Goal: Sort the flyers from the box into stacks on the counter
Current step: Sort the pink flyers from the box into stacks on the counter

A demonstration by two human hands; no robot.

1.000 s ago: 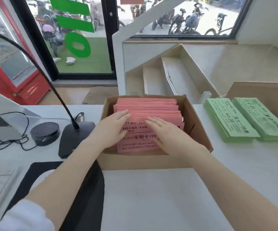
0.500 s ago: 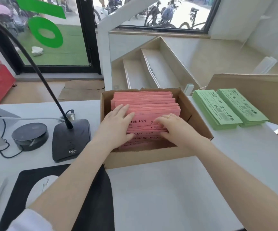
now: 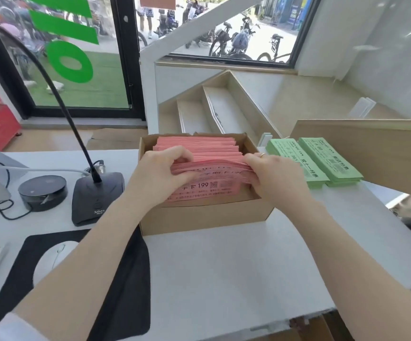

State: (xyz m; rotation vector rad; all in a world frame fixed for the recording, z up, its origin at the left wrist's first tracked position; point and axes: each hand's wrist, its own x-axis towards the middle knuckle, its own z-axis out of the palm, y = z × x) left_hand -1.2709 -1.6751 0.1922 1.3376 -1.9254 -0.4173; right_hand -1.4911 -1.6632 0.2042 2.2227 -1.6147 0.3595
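**Pink bundle gripped at both ends, long axis left to right**

Your left hand [image 3: 161, 175] and right hand [image 3: 277, 178] each curled round one short end of a thick bundle of pink paper flyers [image 3: 209, 177], which sat at the near end of the open brown cardboard box [image 3: 199, 217]. Its long axis ran straight between your palms. The two green flyer stacks [image 3: 315, 161] lay on the white counter [image 3: 224, 274] just beside your right hand, so that hand was nearer to them.
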